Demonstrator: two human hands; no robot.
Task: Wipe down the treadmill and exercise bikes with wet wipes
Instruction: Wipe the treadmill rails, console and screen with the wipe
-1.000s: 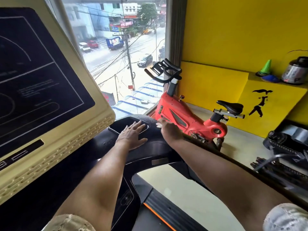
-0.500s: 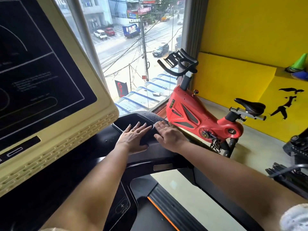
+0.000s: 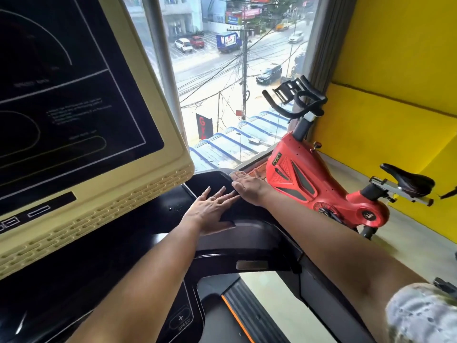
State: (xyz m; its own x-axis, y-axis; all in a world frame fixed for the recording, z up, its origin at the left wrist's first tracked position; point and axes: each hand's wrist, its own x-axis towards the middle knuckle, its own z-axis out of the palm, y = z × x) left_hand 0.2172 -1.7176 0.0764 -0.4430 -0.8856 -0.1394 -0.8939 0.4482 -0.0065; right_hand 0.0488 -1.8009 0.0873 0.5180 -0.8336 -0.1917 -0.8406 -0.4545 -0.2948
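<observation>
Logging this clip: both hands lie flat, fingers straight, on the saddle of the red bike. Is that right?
Not quite. The head view shows the left hand and the right hand lying flat, fingers straight, on the black console of the treadmill, not on the saddle. The red bike stands beyond them, untouched.

you are pressing your left hand (image 3: 210, 210) flat on the black treadmill console (image 3: 247, 233), fingers straight and pointing toward 1 o'clock. your right hand (image 3: 249, 186) is lying flat just beside it at 1 o'clock, on the console's far edge. the cream-framed screen (image 3: 74, 100) is filling 10 o'clock, and the red exercise bike (image 3: 309, 179) is standing at 3 o'clock.
</observation>
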